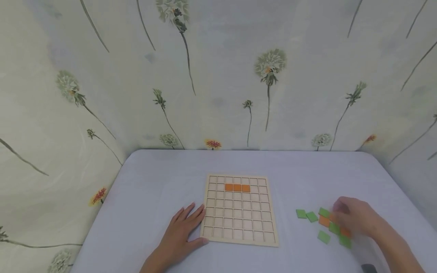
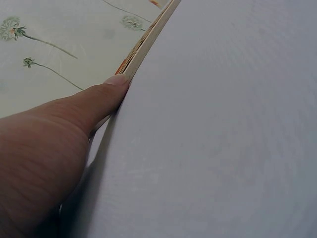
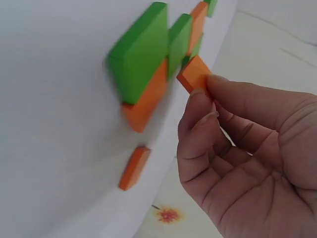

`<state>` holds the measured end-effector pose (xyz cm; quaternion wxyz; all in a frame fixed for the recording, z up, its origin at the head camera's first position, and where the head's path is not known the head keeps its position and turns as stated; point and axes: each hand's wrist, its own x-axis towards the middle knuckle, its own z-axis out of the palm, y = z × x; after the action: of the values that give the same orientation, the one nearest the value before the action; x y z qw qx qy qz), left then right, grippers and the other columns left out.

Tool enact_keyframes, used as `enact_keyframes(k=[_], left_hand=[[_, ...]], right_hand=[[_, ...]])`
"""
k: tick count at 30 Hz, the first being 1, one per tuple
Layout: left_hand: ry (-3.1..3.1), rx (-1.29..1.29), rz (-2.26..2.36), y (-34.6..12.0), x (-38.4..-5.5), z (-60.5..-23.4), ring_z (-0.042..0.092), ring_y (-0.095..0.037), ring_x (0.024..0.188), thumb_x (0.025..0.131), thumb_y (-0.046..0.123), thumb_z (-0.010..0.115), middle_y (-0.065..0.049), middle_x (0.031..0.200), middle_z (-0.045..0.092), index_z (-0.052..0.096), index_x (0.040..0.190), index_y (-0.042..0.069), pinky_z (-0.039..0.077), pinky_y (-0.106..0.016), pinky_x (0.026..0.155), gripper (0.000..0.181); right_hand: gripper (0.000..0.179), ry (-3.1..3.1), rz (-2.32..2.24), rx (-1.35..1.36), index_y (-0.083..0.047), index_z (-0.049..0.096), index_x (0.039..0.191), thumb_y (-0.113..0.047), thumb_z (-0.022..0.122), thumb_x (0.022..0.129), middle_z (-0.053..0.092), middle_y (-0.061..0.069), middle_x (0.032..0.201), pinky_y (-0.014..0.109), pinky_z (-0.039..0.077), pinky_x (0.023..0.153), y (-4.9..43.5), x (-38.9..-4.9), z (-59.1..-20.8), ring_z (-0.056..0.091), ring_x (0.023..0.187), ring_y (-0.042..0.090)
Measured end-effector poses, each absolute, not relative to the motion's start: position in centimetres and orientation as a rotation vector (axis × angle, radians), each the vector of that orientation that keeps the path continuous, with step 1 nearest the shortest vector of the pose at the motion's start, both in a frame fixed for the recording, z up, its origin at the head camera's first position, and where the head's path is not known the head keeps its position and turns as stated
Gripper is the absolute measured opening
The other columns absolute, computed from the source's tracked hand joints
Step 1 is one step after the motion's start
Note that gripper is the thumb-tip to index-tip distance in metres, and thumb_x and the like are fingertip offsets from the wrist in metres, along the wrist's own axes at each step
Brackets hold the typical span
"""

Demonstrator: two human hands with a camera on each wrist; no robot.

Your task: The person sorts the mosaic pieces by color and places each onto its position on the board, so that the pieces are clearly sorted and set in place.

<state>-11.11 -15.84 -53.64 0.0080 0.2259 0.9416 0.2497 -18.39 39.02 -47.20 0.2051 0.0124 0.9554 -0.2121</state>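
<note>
A pale wooden grid board (image 1: 239,242) lies mid-table, with three orange tiles (image 1: 237,187) side by side in its second row from the top. Against the board's left edge rests my left hand (image 1: 179,235), fingers spread; in the left wrist view its thumb (image 2: 106,94) touches the board's side. Over the loose tiles on the right, my right hand (image 1: 356,216) pinches an orange tile (image 3: 194,74) between thumb and fingertips. Below it lie several green tiles (image 1: 323,237) and some orange tiles (image 1: 324,221), partly overlapping. One orange tile (image 3: 134,168) lies apart in the right wrist view.
A white cloth covers the table (image 1: 153,182). Behind and beside it hangs a flower-print fabric (image 1: 218,76). A dark object (image 1: 368,268) shows at the bottom edge, near my right forearm.
</note>
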Motion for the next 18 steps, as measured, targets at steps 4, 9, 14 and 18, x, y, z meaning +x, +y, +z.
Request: enact_keyframes(k=[4, 9, 14, 18], left_hand=[[2.945, 0.702, 0.771, -15.8, -11.1, -53.6, 0.013, -0.022, 0.160, 0.094, 0.065, 0.065, 0.013, 0.170, 0.027, 0.039, 0.163, 0.020, 0.008, -0.049, 0.128, 0.087], [2.947, 0.693, 0.777, -15.9, -11.2, -53.6, 0.015, -0.023, 0.160, 0.093, 0.065, 0.066, 0.012, 0.169, 0.029, 0.040, 0.162, 0.019, 0.011, -0.052, 0.127, 0.087], [2.935, 0.689, 0.795, -15.9, -11.3, -53.9, 0.013, -0.021, 0.160, 0.093, 0.066, 0.066, 0.014, 0.169, 0.026, 0.040, 0.162, 0.021, 0.009, -0.052, 0.128, 0.087], [2.946, 0.704, 0.782, -16.0, -11.3, -54.1, 0.013, -0.021, 0.160, 0.093, 0.068, 0.064, 0.015, 0.169, 0.026, 0.040, 0.162, 0.021, 0.009, -0.052, 0.127, 0.087]], right_hand=[[0.019, 2.804, -0.644, -0.148, -0.005, 0.066, 0.100, -0.020, 0.076, 0.095, 0.067, 0.001, 0.092, 0.040, 0.053, 0.072, 37.8, -18.5, -45.8, 0.061, 0.084, 0.020], [0.012, 2.879, -0.783, -0.305, -0.008, 0.067, 0.098, -0.015, 0.076, 0.096, 0.067, -0.002, 0.088, 0.031, 0.052, 0.067, 34.7, -19.3, -44.6, 0.059, 0.081, 0.017], [0.007, 2.877, -0.875, -0.424, -0.009, 0.067, 0.096, -0.009, 0.073, 0.096, 0.067, -0.003, 0.087, 0.030, 0.052, 0.065, 31.2, -20.5, -43.8, 0.060, 0.078, 0.016], [0.005, 2.852, -0.906, -0.444, -0.009, 0.066, 0.096, -0.009, 0.072, 0.096, 0.067, -0.002, 0.087, 0.031, 0.051, 0.064, 28.5, -21.8, -43.1, 0.060, 0.076, 0.016]])
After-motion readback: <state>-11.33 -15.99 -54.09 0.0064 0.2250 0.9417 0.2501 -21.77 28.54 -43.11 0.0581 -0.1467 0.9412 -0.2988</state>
